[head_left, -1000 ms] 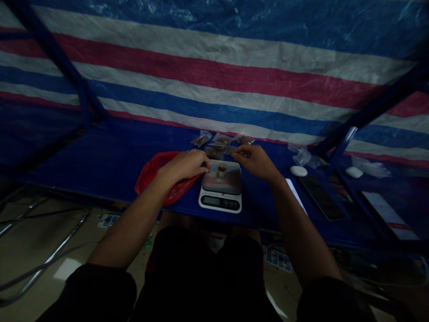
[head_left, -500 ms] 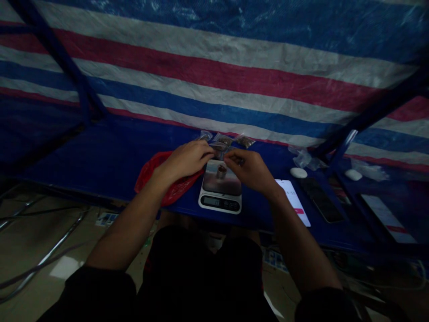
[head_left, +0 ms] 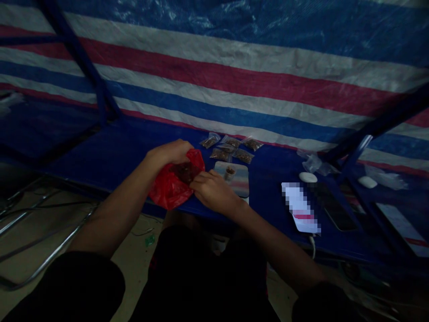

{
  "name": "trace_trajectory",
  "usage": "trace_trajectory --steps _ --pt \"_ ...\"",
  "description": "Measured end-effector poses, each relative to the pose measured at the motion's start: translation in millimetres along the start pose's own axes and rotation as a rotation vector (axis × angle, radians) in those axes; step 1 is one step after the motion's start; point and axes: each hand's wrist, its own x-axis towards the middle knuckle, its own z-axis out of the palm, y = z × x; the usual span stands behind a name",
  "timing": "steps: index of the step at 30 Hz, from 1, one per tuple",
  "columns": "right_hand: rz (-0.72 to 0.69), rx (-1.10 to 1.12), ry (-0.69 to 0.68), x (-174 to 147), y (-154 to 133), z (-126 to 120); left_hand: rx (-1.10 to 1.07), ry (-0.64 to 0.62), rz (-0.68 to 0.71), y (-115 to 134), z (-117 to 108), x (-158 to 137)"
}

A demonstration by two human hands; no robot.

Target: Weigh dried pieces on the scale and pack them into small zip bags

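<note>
My left hand (head_left: 176, 152) is closed on the far left rim of a red plastic bag (head_left: 169, 192). My right hand (head_left: 212, 190) has its fingers pinched at the bag's right rim. Between the two hands the bag gapes, with dark brown loose material (head_left: 182, 172) inside. Just right of the bag stands a kitchen scale (head_left: 241, 190), partly covered by my right hand and forearm. On its plate is a small clear cup (head_left: 229, 174) with some brown stuff in it. Behind the scale lie several small clear bags (head_left: 220, 154) of brown bits.
To the right on the blue tabletop (head_left: 264, 179) lie a lit phone (head_left: 298, 208) with a white cable, a dark phone (head_left: 335, 208), a white rounded case (head_left: 308, 177) and crumpled clear plastic (head_left: 315, 164). Blue metal struts (head_left: 355, 152) and a striped tarp (head_left: 234, 71) stand behind.
Both hands have left the space above the scale and moved left to the red bag, taking its rim. The bag's mouth is pulled wider, and the view has shifted slightly.
</note>
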Motion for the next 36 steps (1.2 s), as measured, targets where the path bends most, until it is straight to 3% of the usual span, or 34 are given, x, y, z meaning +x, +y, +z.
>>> trace_trajectory --steps 6,13,17,22,25,29,36 --pt "0.057 0.069 -0.028 -11.3 10.4 -12.3 0.204 0.233 0.135 8.5 -18.0 -12.0" --pt "0.125 0.100 0.003 -5.7 10.9 -12.3 0.162 0.151 0.043 25.9 -12.2 -21.5" --pt "0.233 0.067 -0.027 7.3 14.9 -13.1 0.125 0.135 0.074 17.0 -7.1 -20.8" --pt "0.231 0.075 -0.038 33.2 23.4 0.4 -0.045 0.111 0.131 4.8 4.0 -11.1" --pt "0.262 0.034 -0.122 45.8 25.9 7.7 -0.076 0.117 0.134 1.9 9.7 -7.8" --pt "0.287 0.013 -0.194 50.5 26.4 4.5 -0.019 0.146 0.157 -0.3 13.7 -9.4" --pt "0.207 0.081 -0.155 41.7 28.8 -17.1 0.114 0.203 0.151 1.6 17.6 -14.7"
